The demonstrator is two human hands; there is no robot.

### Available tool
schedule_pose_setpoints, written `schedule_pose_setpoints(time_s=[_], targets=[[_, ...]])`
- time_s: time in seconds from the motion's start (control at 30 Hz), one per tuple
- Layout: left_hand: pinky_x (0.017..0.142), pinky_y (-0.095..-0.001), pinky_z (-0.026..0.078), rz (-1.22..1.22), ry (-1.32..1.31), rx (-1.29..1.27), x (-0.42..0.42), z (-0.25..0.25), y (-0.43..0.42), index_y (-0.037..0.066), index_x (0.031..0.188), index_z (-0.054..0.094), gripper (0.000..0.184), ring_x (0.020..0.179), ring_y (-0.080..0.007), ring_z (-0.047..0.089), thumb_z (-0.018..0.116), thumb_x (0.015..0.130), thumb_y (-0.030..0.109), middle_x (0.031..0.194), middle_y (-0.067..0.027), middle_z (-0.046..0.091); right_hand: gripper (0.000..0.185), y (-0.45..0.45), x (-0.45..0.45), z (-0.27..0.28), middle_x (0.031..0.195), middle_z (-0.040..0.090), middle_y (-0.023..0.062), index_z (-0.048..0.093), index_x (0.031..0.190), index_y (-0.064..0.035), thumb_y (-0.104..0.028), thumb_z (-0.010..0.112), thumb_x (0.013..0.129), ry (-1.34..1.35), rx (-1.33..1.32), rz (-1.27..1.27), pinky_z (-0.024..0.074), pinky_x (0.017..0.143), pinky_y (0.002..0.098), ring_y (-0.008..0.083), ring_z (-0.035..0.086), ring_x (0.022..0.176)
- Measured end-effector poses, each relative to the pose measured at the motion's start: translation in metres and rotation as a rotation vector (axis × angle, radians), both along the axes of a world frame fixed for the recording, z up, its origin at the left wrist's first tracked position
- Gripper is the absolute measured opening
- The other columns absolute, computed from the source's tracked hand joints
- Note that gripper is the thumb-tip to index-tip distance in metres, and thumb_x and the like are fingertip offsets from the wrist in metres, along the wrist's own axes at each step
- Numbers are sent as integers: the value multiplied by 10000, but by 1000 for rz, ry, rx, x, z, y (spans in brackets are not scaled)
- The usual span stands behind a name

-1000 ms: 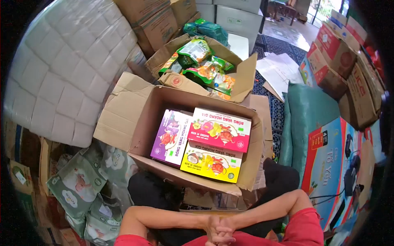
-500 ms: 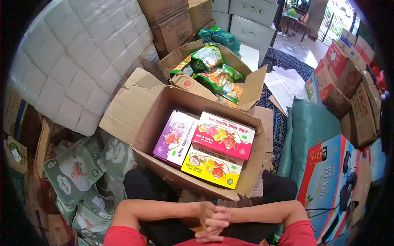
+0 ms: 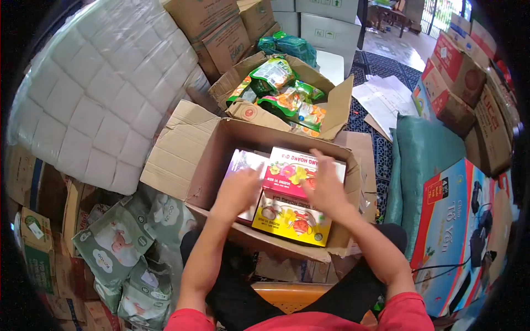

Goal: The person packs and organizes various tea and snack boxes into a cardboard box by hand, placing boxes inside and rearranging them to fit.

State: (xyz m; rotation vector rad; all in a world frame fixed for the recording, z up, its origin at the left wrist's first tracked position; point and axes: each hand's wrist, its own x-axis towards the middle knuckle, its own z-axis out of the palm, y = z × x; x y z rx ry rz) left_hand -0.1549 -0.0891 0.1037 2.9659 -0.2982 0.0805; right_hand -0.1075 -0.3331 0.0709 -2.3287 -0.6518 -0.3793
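Observation:
An open cardboard box [image 3: 179, 149] stands between my knees, holding three printed cartons. The purple-and-white carton [image 3: 248, 159] lies on the left, partly covered by my left hand [image 3: 240, 190]. That hand is blurred, its fingers stretched toward the pink carton and holding nothing. My right hand [image 3: 326, 185] is over the right part of the pink carton [image 3: 281, 172], fingers apart; whether it touches is unclear. The yellow carton [image 3: 292, 222] lies on the near side, below the pink one.
Behind stands another open box with green-and-orange pouches [image 3: 276, 74]. White wrapped packs [image 3: 94, 99] rise at left above grey-green diaper packs [image 3: 116, 243]. At right are a green sack [image 3: 422, 160], a blue carton [image 3: 450, 220] with black cables, and stacked boxes [image 3: 455, 66].
My hands were clasped together near my lap. They have come apart and moved forward over the cartons inside the box. The camera view has shifted slightly.

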Motion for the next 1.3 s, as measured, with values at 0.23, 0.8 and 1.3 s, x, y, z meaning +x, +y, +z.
schedule_pose_setpoints(time_s=[0.23, 0.8, 1.3], targets=[[861, -441, 487, 178, 203, -407, 26, -33, 36, -40, 1220, 501, 520, 984, -424, 626, 548, 918, 380, 1022, -290, 639, 730, -37, 32, 0, 980, 627, 281, 329, 1341, 63, -366, 645, 842, 419, -429, -281, 520, 793, 491, 452, 629, 891], [689, -335, 516, 471, 159, -913, -9, -17, 10, -78, 1006, 635, 411, 798, -221, 662, 731, 794, 261, 864, -197, 679, 885, -34, -34, 22, 856, 643, 261, 223, 1395, 18, -341, 747, 779, 293, -6, -135, 514, 608, 495, 429, 639, 680], [760, -356, 575, 474, -182, -1718, -5, 53, 0, 8, 1324, 446, 517, 930, -220, 652, 631, 848, 84, 1150, -123, 593, 598, -11, -6, 27, 1278, 467, 241, 436, 1288, 22, -271, 692, 833, -204, 426, 21, 400, 969, 459, 396, 486, 1121]])
